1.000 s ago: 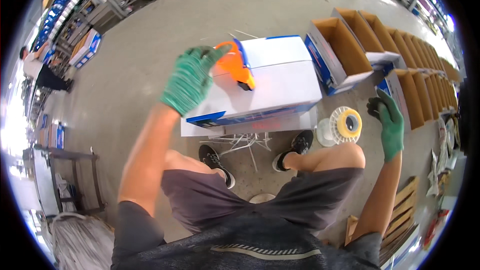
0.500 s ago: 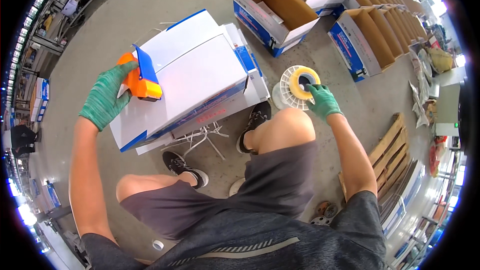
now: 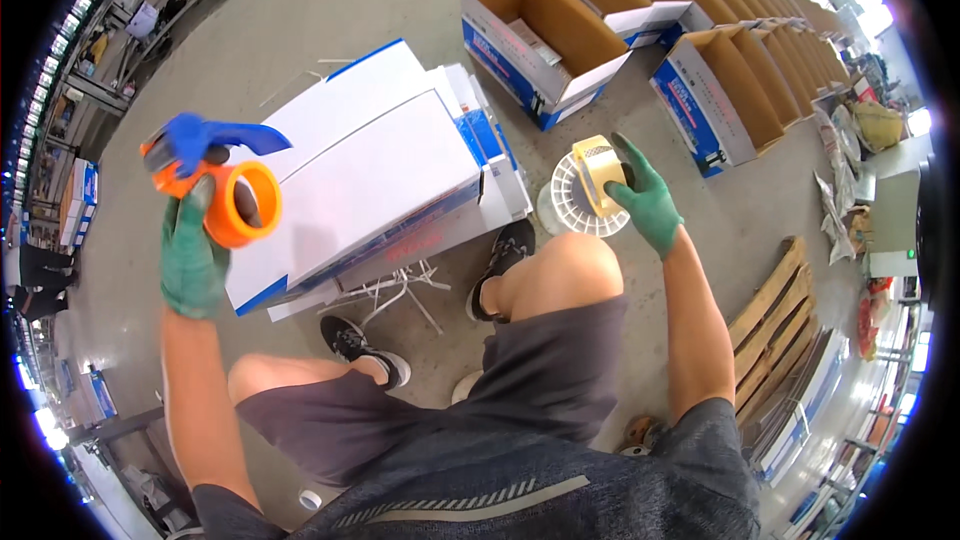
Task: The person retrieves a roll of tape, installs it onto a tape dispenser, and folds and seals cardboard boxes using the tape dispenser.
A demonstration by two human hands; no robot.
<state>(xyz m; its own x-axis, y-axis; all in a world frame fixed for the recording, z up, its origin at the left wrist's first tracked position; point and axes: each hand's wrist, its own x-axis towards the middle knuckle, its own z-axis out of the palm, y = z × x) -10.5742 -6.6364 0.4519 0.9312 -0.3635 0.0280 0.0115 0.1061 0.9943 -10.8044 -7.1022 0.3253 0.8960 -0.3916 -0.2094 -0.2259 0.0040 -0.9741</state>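
Apparently a picking-up step
Right hand [image 3: 650, 204] pinches tape roll [image 3: 598, 172]; left hand [image 3: 194, 258] grips dispenser [image 3: 224, 217] (next move needs steady fingers).

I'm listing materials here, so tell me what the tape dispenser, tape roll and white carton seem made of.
Tape dispenser: probably hard plastic, smooth, given its solid orange and blue colouring.
Tape roll: likely plastic film, smooth and faintly glossy, going by its yellowish, translucent look.
White carton: apparently cardboard, smooth-faced, since its flaps meet along a straight seam.
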